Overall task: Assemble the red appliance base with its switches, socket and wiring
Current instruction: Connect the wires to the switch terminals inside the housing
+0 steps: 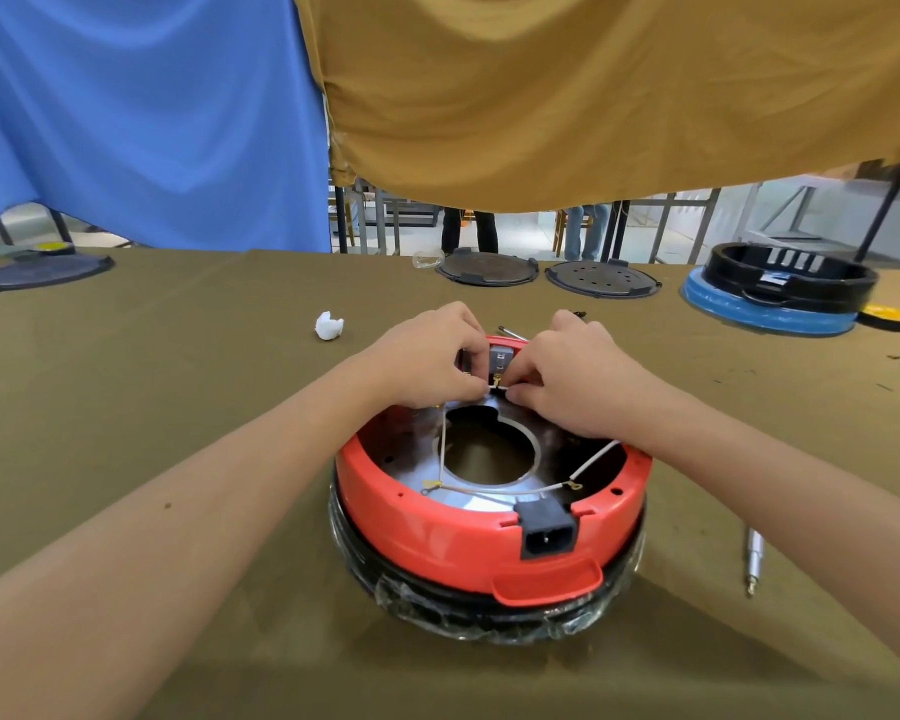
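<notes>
Pinching one wire, two hands, one red base

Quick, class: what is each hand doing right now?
Left hand: pinches the white wire at the far side of the red base.
Right hand: pinches the same wire.

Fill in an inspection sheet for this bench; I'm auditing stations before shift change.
Surface: olive cloth covers the table.
Job's things: red appliance base upside down, black socket fitted at its near rim, switch block at its far rim.
Clutter: crumpled white wad, screwdriver, black discs, black ring on blue base.
Grippers: left hand and right hand pinch a white wire at the switch block.
Cables: loose wires with ring terminals inside the base.
Surroundings: blue and mustard curtains, people's legs beyond.
</notes>
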The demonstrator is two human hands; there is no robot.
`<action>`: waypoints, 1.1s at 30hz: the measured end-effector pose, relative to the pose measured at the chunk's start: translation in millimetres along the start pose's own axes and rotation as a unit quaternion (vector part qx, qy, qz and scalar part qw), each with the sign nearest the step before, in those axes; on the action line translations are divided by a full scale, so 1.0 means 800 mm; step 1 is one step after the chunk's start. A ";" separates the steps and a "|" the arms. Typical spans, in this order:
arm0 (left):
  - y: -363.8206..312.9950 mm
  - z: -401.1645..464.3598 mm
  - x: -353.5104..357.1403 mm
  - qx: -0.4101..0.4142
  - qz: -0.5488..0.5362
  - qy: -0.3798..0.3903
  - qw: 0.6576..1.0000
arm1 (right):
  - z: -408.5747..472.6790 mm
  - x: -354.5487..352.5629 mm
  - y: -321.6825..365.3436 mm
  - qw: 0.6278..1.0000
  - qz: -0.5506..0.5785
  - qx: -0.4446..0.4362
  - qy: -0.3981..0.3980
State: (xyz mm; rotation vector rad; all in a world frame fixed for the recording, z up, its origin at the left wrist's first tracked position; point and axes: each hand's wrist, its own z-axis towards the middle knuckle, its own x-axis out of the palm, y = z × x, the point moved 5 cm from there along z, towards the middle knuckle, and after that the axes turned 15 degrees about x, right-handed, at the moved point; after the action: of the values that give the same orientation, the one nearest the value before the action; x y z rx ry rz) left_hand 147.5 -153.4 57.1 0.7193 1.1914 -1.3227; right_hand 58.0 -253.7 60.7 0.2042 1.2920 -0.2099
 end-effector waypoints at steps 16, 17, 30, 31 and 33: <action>0.001 0.000 0.001 0.009 0.001 -0.005 1.000 | -0.003 -0.003 0.000 1.000 0.010 0.003 0.003; 0.000 0.000 0.001 0.009 -0.001 -0.005 1.000 | -0.004 -0.003 0.000 1.000 0.013 0.004 0.002; -0.003 -0.001 -0.001 0.005 -0.011 -0.007 1.000 | -0.005 -0.006 0.000 1.000 0.024 0.004 0.000; -0.003 -0.001 -0.001 0.005 -0.010 -0.005 1.000 | -0.005 -0.006 0.000 1.000 0.024 0.004 0.004; -0.003 -0.001 -0.001 0.005 -0.010 -0.002 1.000 | -0.005 -0.004 0.001 1.000 0.023 0.003 0.009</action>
State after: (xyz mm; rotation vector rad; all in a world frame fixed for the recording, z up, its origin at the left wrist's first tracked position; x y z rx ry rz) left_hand 145.3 -152.8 58.0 0.7139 1.1922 -1.3475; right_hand 53.3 -252.0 63.0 0.2402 1.3025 -0.1738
